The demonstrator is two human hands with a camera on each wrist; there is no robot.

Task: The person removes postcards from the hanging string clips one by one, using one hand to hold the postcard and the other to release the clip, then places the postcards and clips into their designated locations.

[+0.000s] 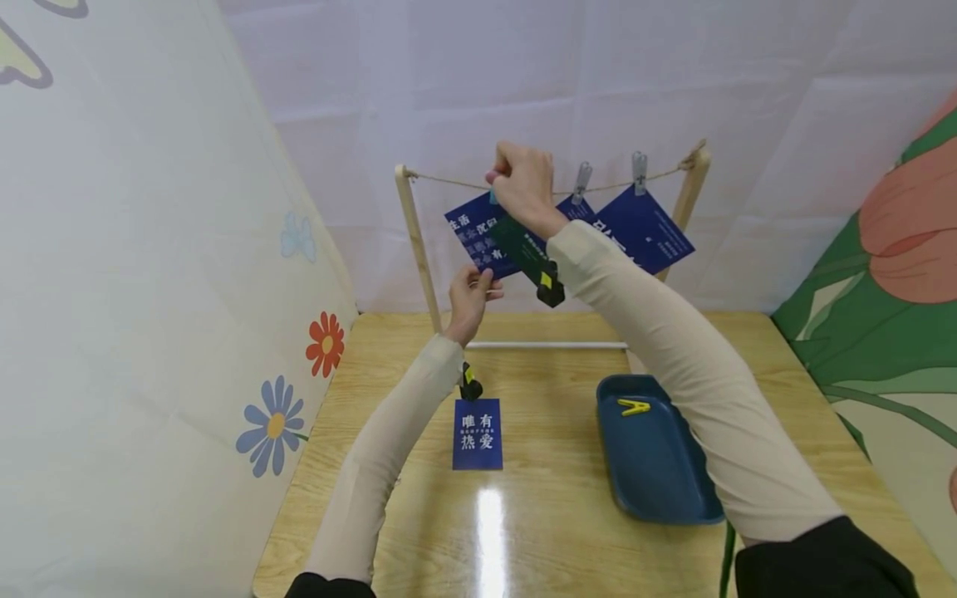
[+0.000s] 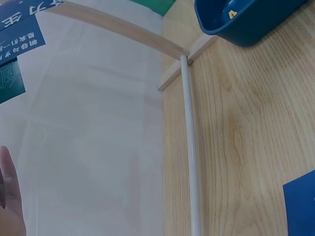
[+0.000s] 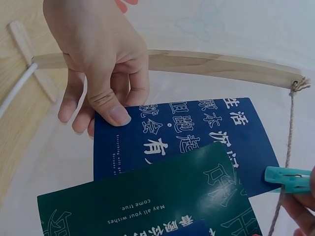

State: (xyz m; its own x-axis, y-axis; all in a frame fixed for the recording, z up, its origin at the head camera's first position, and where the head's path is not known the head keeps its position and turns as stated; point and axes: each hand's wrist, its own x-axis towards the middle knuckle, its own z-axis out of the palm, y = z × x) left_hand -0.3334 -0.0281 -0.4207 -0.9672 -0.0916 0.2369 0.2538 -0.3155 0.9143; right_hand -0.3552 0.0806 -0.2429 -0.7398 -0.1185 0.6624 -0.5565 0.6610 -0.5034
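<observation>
My left hand [image 1: 469, 301] pinches the lower edge of a dark blue card [image 3: 197, 115] with white lettering, thumb on its front. At the card's opposite corner, my right hand [image 1: 527, 183] grips a teal clothespin [image 3: 290, 180] at the twine [image 1: 449, 180]. The clothespin's tip overlaps that corner; I cannot tell whether it clamps firmly. A green card [image 3: 133, 201] hangs beside the blue one and covers part of it. Further right, another blue card [image 1: 646, 228] hangs from a grey clothespin [image 1: 639, 170]. My right forearm hides part of the hanging row in the head view.
A wooden post [image 1: 419, 249] and a white crossbar [image 1: 538, 345] belong to the frame carrying the twine. On the table lies a blue card [image 1: 477, 458]. The blue tray [image 1: 658, 502] at right holds a yellow clothespin [image 1: 634, 407], partly under my right arm.
</observation>
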